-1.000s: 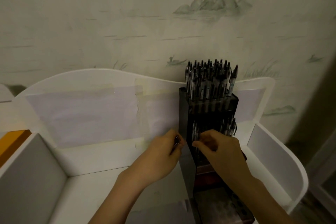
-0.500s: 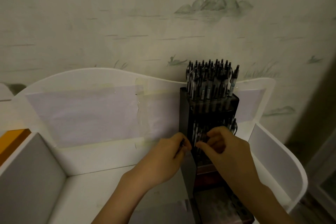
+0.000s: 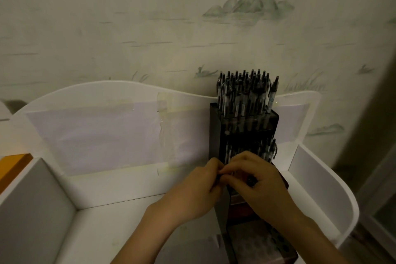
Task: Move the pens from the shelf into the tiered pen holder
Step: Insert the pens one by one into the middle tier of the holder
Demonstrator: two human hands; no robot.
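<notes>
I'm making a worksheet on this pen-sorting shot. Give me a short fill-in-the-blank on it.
1. The top tier of the pen holder is packed with ____.
2. Both hands meet at the holder's ____ tier.
3. The left hand and right hand ____ at the fingertips.

Missing: pens; middle; touch

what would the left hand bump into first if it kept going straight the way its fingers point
Probably the right hand, whose fingertips already meet the left hand beside the tiered pen holder; depth is unclear in this dim view.
</notes>
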